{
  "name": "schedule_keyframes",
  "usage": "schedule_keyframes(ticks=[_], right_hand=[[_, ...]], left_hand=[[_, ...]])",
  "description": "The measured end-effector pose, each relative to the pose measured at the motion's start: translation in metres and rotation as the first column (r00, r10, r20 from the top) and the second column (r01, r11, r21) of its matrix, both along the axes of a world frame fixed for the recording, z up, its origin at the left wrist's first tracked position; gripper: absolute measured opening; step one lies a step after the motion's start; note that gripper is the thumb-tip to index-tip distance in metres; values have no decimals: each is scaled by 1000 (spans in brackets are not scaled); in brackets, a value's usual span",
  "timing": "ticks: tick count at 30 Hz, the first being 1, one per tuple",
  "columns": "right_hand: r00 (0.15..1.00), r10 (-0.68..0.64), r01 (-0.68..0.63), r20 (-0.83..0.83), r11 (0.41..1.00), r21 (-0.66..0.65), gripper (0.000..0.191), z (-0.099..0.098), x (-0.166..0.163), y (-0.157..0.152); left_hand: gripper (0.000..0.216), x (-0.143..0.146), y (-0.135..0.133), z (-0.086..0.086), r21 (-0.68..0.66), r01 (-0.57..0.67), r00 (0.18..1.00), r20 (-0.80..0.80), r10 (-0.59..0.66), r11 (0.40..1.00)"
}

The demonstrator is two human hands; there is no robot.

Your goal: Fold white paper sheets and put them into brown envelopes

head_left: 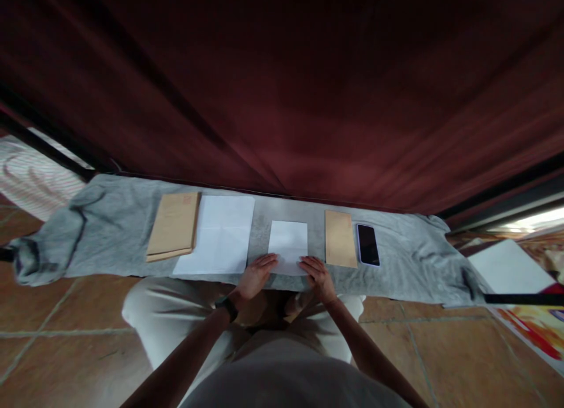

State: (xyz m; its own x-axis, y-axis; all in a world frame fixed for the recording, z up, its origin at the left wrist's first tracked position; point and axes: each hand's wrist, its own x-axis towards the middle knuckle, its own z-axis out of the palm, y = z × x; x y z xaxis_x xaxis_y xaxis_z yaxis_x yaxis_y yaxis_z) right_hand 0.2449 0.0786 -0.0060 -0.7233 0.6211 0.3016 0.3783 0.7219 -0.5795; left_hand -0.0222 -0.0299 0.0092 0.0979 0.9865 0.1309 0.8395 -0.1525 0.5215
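Note:
A small sheet of white paper (288, 237), which looks folded, lies on the grey cloth in front of me. My left hand (257, 274) is at its near left corner, fingers together and pressed onto the edge. At the near right corner, my right hand (320, 278) grips the paper in the same way. The near strip looks slightly greyer than the rest; whether it is a raised flap I cannot tell. A stack of larger white sheets (224, 234) lies left of the hands. To the right is a single brown envelope (341, 238).
A pile of brown envelopes (174, 224) overlaps the white sheets' left edge. A phone (368, 245) lies right of the single envelope. The grey cloth (414, 261) covers a narrow bench against a dark red curtain (282, 131). White paper (511, 267) shows at far right.

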Motion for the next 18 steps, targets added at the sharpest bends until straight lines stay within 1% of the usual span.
schedule_keyframes(ticks=[6,11,14,16,18], right_hand=[[1000,-11,10,-20,1000,-27,44,-3,5,-3],[995,-60,55,-75,997,-59,34,-1,4,-5],[991,-105,98,-87,992,-82,29,3,0,-3],[990,-118,111,-77,990,-92,29,6,-2,-2],[990,-128,121,-64,987,-102,32,8,-3,-2]], left_hand=[[39,4,-9,-2,39,11,1000,-3,-11,999],[44,-1,-8,0,14,11,999,49,-12,1000],[38,-4,-2,-1,3,-56,993,100,55,998],[35,-4,2,-1,-2,-119,983,138,118,993],[36,-4,4,0,-11,-157,975,161,157,988]])
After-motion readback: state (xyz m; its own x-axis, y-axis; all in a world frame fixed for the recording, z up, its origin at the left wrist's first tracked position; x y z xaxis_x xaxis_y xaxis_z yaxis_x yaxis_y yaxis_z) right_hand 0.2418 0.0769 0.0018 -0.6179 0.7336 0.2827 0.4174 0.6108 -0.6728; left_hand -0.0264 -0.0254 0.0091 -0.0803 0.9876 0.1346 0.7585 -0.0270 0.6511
